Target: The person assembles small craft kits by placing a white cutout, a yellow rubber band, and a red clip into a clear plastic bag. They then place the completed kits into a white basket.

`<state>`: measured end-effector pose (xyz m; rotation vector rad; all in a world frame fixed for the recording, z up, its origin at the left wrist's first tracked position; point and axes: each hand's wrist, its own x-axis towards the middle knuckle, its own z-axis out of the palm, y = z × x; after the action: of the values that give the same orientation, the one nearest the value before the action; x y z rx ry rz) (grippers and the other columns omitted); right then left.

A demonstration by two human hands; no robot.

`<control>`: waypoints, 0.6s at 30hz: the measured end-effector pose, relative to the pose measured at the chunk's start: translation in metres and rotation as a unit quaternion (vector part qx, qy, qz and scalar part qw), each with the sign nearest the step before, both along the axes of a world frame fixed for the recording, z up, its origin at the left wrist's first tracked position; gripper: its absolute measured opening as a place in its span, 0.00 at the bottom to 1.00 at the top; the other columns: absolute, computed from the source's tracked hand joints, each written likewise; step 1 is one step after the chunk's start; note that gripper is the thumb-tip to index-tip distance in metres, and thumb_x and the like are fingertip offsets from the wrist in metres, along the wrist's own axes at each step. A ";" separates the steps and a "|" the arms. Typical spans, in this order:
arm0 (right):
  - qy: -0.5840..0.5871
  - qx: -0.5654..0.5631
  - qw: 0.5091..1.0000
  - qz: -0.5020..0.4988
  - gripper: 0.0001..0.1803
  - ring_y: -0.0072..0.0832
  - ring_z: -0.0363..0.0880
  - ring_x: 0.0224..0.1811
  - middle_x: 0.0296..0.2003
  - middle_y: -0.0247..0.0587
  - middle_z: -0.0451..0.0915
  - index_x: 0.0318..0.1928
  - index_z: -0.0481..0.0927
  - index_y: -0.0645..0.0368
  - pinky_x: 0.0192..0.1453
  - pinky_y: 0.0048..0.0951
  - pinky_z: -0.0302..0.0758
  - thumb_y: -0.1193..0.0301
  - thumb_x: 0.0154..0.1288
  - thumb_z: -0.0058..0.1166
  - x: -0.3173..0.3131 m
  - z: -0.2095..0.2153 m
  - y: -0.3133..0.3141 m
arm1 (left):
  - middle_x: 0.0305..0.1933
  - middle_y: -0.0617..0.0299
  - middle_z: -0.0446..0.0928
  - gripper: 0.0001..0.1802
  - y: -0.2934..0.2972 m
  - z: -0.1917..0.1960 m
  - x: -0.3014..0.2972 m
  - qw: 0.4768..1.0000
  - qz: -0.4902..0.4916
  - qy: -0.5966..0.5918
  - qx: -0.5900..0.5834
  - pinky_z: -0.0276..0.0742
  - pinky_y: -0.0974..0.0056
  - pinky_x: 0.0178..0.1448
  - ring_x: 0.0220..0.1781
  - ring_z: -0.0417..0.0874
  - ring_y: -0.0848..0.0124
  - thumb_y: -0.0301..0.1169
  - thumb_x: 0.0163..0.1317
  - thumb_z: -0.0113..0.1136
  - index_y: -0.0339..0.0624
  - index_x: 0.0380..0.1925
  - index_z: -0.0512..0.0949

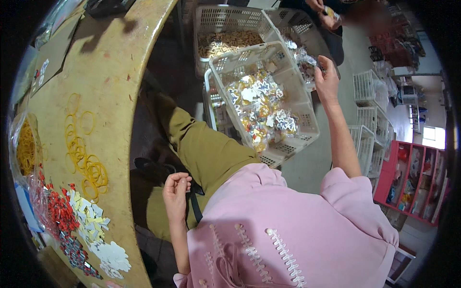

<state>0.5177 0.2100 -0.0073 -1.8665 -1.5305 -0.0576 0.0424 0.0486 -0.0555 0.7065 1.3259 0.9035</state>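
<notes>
Clear packet [307, 60], crumpled and glossy, shows just beside the fingertips of the right hand [327, 84], over the rear right crate [298, 21]; from my remote seat I cannot tell whether they touch; going from the left, the bench [115, 62] carries a bag of rubber bands [26, 149], loose yellow bands [98, 174], red pieces [62, 213], white and pale yellow strips [91, 222], dark grey pieces [76, 253] and flat white cutouts [113, 257]; next comes the left hand [175, 194], loosely curled near the olive trousers [206, 146], and I see nothing in it, though I cannot tell whether thumb and fingers meet; tan pieces [230, 43] fill the rear left crate [230, 17]; the tilted front crate [307, 117] holds heaped packets [261, 103] with white and yellow contents; my right thumb and fingers stand apart; I judge the packet light, its film soft and slippery, the bits inside stiffer and perhaps easily bent, so I would pinch a loose corner of film rather than squeeze the middle; beyond are a co-worker's hands [330, 21], white stacked crates [362, 91] and a pink rack [386, 177].
</notes>
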 end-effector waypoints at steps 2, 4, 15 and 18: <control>0.011 -0.075 0.997 0.013 0.14 0.43 0.82 0.45 0.42 0.51 0.82 0.49 0.77 0.62 0.49 0.38 0.76 0.70 0.65 0.52 0.002 -0.028 -0.009 | 0.37 0.64 0.80 0.05 0.004 0.001 0.003 1.000 -0.017 0.009 -0.005 0.72 0.76 0.43 0.35 0.75 0.82 0.24 0.69 0.53 0.37 0.41 0.77; 0.066 -0.209 0.976 0.012 0.18 0.44 0.82 0.46 0.44 0.53 0.82 0.49 0.77 0.63 0.50 0.39 0.76 0.64 0.63 0.54 -0.012 -0.098 -0.017 | 0.37 0.64 0.80 0.05 0.006 -0.004 0.007 1.000 -0.027 -0.008 -0.011 0.72 0.76 0.43 0.35 0.75 0.83 0.24 0.69 0.53 0.37 0.41 0.77; 0.423 -0.319 0.848 -0.015 0.06 0.20 0.77 0.25 0.22 0.35 0.79 0.28 0.79 0.60 0.27 0.20 0.69 0.71 0.59 0.57 -0.063 -0.257 -0.006 | 0.38 0.66 0.80 0.06 -0.021 -0.012 -0.002 0.999 -0.011 -0.018 -0.048 0.72 0.76 0.44 0.36 0.75 0.84 0.26 0.70 0.54 0.38 0.43 0.77; 0.530 -0.264 0.805 0.036 0.06 0.20 0.79 0.30 0.26 0.32 0.79 0.35 0.77 0.56 0.30 0.22 0.70 0.67 0.65 0.56 -0.088 -0.169 -0.009 | 0.39 0.64 0.80 0.07 -0.015 -0.008 0.009 1.000 -0.013 -0.010 0.008 0.74 0.75 0.46 0.40 0.77 0.81 0.26 0.70 0.53 0.37 0.44 0.76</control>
<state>0.4302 0.2011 -0.1759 -1.6771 -0.8064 1.3455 0.0514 0.0334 -0.0634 0.7243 1.2896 0.8994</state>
